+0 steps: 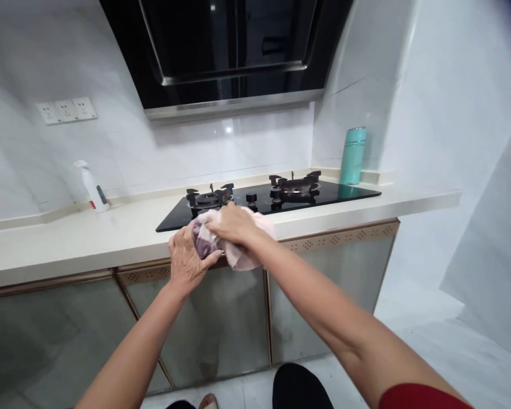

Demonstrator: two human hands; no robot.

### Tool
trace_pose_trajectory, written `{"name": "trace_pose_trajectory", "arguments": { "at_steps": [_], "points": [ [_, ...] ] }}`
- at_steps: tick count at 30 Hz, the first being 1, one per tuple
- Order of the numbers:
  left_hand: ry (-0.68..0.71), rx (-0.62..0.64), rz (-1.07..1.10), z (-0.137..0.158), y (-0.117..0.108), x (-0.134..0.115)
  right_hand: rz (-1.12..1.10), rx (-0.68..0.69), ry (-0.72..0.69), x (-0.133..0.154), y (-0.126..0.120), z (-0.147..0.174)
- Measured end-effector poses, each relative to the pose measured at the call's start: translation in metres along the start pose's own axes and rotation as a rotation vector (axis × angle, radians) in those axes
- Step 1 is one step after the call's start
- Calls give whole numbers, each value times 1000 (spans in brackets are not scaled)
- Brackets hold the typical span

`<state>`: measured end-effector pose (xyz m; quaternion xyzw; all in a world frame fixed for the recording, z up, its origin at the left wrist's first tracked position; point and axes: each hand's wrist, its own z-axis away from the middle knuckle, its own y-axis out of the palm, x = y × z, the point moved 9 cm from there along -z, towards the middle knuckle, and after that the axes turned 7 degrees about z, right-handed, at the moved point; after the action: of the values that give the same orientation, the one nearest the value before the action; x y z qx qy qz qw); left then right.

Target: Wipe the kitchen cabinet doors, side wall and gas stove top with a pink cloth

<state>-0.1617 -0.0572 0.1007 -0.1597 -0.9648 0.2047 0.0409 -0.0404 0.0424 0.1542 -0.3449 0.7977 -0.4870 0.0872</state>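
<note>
A pale pink cloth (243, 258) with a purple patterned part is bunched at the front edge of the black glass gas hob (174, 218). My right hand (234, 222) grips it from above, fingers closed into the folds. On the cloth's left side, my left hand (186, 258) holds the purple part, its thumb pointing right beneath it. Just behind the hands stands the left burner (208, 197); the right burner (296, 184) is farther off. Two black knobs, a left knob (251, 199) and a right knob (276, 196), show between the burners.
A white spray bottle (92, 186) stands on the pale countertop (68, 238) at left. A turquoise flask (352, 156) is at the hob's back right. The black range hood (234, 51) hangs overhead. Glass-fronted cabinets (221, 318) lie below, with feet on the floor.
</note>
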Motion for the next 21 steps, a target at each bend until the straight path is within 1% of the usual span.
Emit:
{"name": "trace_pose_trajectory", "arguments": {
  "at_steps": [1,3,5,6,8,10,11,12,13,14,15,16,18,20,21],
  "points": [
    [1,-12,22,0,-6,2,-32,20,-48,18,7,-6],
    [-13,-48,10,-2,-21,5,-104,55,-111,38,15,-14],
    [1,-66,-64,-7,-31,0,-193,82,-150,43,17,-16],
    [22,-52,-105,-12,-31,-5,-240,98,-165,42,16,-15],
    [65,39,-149,-22,-21,-18,-319,133,-217,37,12,-8],
    [83,182,-141,-33,-2,-29,-353,150,-334,33,5,3],
    [75,255,-137,-38,9,-33,-352,137,-405,30,0,10],
    [58,319,-141,-43,19,-36,-338,102,-466,23,-6,18],
    [41,368,-151,-47,28,-39,-311,47,-496,10,-13,24],
    [29,401,-165,-51,34,-42,-274,-21,-484,-8,-20,29],
    [26,416,-178,-55,40,-47,-222,-94,-430,-30,-27,33],
    [38,417,-186,-58,43,-54,-160,-164,-342,-57,-32,37],
    [95,410,-188,-63,51,-72,-4,-245,-170,-106,-34,45],
    [145,428,-180,-64,61,-89,196,-272,-112,-135,-28,53],
    [154,444,-176,-63,65,-94,278,-289,-100,-143,-24,58]
  ]
}}
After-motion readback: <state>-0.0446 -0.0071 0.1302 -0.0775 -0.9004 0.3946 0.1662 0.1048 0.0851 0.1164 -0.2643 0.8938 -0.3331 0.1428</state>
